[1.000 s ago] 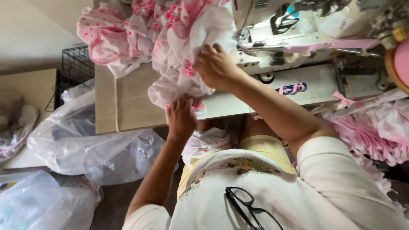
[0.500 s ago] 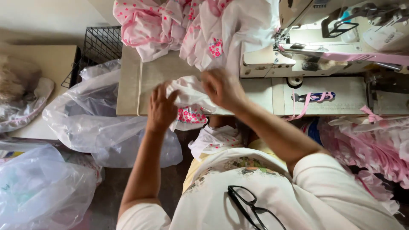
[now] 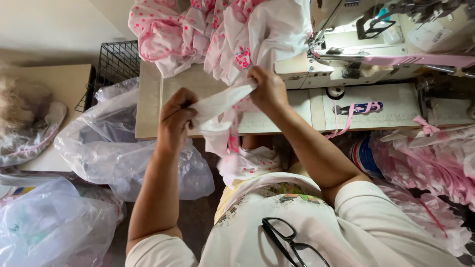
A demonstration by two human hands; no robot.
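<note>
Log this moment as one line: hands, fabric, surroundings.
left hand: grips white fabric strip | right hand: grips its other end | strip: taut over sewing table | sewing machine: right

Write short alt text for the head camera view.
Left hand and right hand stretch a white fabric piece over a sewing table, beside a sewing machine and heaped pink-dotted garments.

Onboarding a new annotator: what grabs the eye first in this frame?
Centre frame, the left hand and right hand stretch a white fabric piece between them at the sewing table's edge. Behind it lies a heap of pink-dotted garments, with the sewing machine top right. Clear plastic bags crowd the left.
</note>
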